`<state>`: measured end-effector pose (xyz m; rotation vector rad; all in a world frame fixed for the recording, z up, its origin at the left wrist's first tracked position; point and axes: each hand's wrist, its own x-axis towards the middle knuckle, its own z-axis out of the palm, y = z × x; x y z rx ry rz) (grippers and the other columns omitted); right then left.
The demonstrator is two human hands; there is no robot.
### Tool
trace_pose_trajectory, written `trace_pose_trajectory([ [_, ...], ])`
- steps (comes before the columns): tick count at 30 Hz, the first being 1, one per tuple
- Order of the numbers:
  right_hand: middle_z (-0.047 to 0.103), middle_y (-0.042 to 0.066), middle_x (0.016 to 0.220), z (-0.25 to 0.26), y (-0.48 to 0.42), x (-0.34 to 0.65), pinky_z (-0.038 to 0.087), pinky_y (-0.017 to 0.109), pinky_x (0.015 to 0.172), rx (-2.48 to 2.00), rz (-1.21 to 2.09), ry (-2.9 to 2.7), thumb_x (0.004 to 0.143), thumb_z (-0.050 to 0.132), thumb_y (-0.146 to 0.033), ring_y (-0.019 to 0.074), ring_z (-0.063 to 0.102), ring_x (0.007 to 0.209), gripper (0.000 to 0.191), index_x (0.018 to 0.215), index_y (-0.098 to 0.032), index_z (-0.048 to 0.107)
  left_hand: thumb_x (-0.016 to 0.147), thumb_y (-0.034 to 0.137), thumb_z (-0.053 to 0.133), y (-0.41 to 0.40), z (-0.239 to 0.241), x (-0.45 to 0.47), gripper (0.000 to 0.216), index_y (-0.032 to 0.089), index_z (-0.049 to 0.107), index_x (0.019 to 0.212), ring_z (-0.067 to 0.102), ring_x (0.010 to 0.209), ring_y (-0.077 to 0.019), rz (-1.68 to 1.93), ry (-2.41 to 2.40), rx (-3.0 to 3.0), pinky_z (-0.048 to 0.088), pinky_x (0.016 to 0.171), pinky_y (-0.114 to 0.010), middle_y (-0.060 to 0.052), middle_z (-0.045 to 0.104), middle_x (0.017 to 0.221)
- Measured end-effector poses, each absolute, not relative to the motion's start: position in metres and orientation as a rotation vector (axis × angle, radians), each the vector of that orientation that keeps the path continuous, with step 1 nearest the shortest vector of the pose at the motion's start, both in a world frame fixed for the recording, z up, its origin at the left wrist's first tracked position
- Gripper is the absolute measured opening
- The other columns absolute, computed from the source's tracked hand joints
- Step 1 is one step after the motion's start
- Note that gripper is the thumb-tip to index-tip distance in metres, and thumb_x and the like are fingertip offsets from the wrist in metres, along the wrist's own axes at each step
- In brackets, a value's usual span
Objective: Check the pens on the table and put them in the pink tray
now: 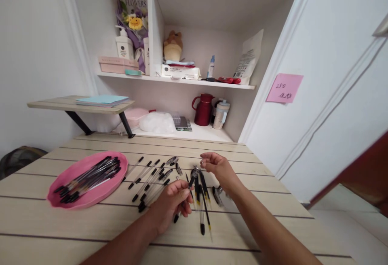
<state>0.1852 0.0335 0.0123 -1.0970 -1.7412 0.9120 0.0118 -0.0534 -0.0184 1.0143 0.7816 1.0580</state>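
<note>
Pen parts [202, 227] are lying across a slatted table [48, 232] before white shelves [218, 6], right of a pink tray [104, 192]; the left hand [174, 200] is pinching one, the right hand [221, 170] hovering half-open, its hold unclear.

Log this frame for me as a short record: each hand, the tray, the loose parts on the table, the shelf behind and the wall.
Left hand: holds a pen between thumb and fingers
Right hand: raised by the clips end of the pile, fingertips together; whether they grip anything is unclear
Tray: pink, holds a bundle of pens
Table: loose pens, dark caps, refills
Shelf: red jug beside a pale cup
Wall: pink note, handwritten
</note>
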Motion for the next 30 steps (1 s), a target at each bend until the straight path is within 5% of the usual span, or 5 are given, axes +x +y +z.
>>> trace_pose_trajectory([
  [7,0.061,0.001,0.076,0.023,0.001,0.174,0.041,0.024,0.065,-0.743,1.257,-1.219,0.06,0.068,-0.019,0.0109,0.053,0.069,0.026,0.085,-0.018,0.06,0.073,0.033,0.055,-0.055,-0.017,0.014,0.019,0.016,0.049,0.079,0.051,0.046,-0.0059,1.031,0.8,1.011,0.036,0.044,-0.018,0.001,0.057,0.067],
  [26,0.058,-0.001,0.07,0.016,-0.006,0.165,0.039,0.024,0.059,-0.787,1.462,-1.345,0.059,0.069,-0.03,0.0096,0.049,0.059,0.033,0.088,-0.018,0.06,0.068,0.026,0.059,-0.051,-0.016,0.018,0.016,0.016,0.049,0.076,0.048,0.042,-0.0058,1.153,0.898,1.036,0.034,0.042,-0.018,0.002,0.056,0.061],
  [30,0.056,-0.001,0.062,0.014,-0.005,0.164,0.036,0.024,0.056,-0.87,1.436,-1.454,0.062,0.066,-0.039,0.0097,0.046,0.056,0.027,0.073,-0.015,0.061,0.066,0.025,0.058,-0.049,-0.016,0.02,0.015,0.016,0.05,0.076,0.048,0.042,-0.0061,1.187,0.936,1.056,0.033,0.041,-0.018,0.003,0.056,0.06],
])
